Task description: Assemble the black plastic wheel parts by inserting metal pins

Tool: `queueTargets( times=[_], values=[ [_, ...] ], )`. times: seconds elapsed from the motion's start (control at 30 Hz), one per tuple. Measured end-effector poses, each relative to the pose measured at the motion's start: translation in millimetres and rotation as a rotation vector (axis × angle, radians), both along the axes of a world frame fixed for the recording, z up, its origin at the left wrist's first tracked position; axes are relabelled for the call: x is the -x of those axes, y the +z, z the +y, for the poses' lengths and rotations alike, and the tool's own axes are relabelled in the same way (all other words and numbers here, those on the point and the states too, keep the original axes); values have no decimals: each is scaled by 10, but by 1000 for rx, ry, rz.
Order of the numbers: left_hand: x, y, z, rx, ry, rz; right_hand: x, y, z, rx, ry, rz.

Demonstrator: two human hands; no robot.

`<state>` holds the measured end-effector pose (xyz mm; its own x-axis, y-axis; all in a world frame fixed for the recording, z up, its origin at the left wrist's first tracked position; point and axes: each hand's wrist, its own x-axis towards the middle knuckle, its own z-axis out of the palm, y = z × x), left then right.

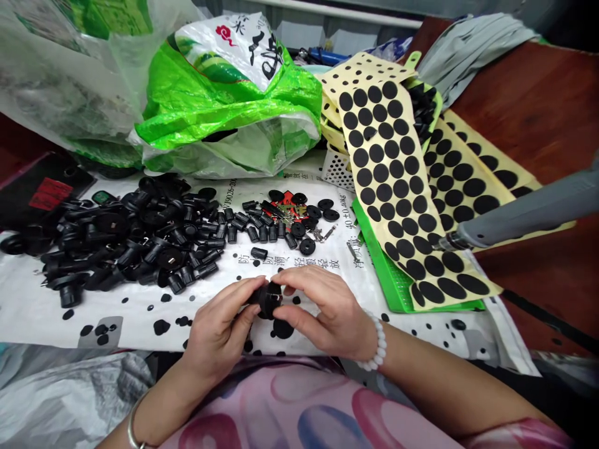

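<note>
My left hand (218, 330) and my right hand (325, 308) meet over the table, both holding a small black cylindrical plastic part (269, 299) by its sides. Fingers hide much of it. A large heap of similar black parts (140, 240) lies to the left of my hands. A smaller scatter of black parts and discs (276, 221) lies straight ahead, with a few small metal pieces (322, 234). One loose black part (259, 253) rests just beyond my fingers. Cream sheets of round black adhesive dots (388, 181) lie to the right.
A white printed sheet (299, 268) covers the table, dotted with loose black discs. The dot sheets rest on a green plastic tray (397, 287). A grey power tool (519, 212) projects from the right above a reddish-brown wooden surface (538, 106). Green and clear plastic bags (224, 106) bulk at the back.
</note>
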<state>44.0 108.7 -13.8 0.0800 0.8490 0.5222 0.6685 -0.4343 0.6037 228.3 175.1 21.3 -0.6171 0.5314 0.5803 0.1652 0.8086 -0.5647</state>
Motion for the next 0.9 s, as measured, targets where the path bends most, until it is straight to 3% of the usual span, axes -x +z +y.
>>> queueTargets(
  times=[0.17, 0.37, 0.53, 0.63, 0.73, 0.9],
  values=[
    [-6, -46, 8, 7, -26, -15, -36, 26, 19, -242, 25, -250],
    [5, -141, 21, 28, -71, 103, -38, -47, 39, -449, 25, -336],
    [-20, -115, 41, -74, -92, 136, -14, -122, 17, -396, -11, -319],
    [-39, -106, 53, -45, -107, 107, -13, -116, 5, -315, -104, -330],
    [-46, -91, 73, 15, -145, 37, -48, -18, 31, -237, -110, -354],
    [-27, -69, 106, 146, -208, -36, -112, 118, 105, -450, 59, -502]
  ],
)
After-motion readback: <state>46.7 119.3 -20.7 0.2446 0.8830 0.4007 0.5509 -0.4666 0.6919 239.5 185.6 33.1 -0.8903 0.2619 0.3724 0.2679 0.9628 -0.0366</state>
